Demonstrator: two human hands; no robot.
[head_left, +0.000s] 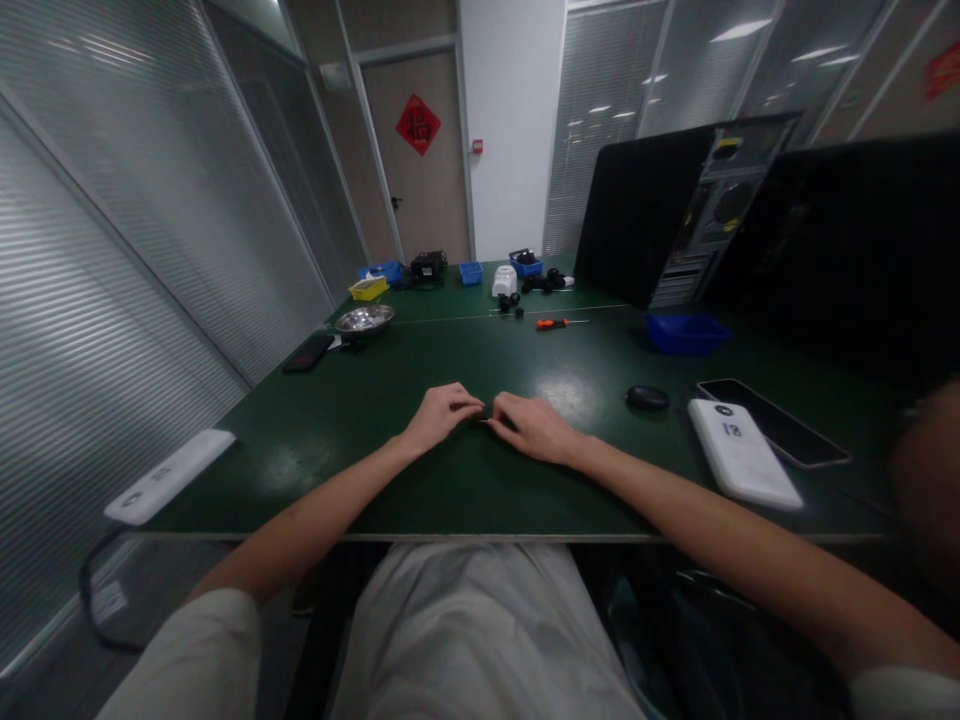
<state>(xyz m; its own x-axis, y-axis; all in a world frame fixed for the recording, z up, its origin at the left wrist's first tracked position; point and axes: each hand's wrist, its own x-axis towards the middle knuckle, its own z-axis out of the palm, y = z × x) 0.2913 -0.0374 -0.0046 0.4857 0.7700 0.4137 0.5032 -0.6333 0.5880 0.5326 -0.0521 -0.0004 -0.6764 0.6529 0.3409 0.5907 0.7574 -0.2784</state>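
Both hands meet over the middle of the green table [420,490], fingertips almost touching. My left hand [442,414] is closed in a pinch, thumb against forefinger. From the other side, my right hand [534,428] also pinches, its fingers curled. Between the fingertips shows a small dark piece [486,412], too small to name. A thin light sliver beside it cannot be made out either. Beyond the hands lies a screwdriver [553,324] with an orange and black handle. To the right of my right hand rests a black computer mouse [647,398].
A metal bowl [365,319] and a dark phone [309,353] lie at the left. At right are a white device [742,452], a dark flat phone [784,425] and a blue tray [686,335]. A computer case [682,215] stands behind. Someone's blurred arm [930,470] appears far right.
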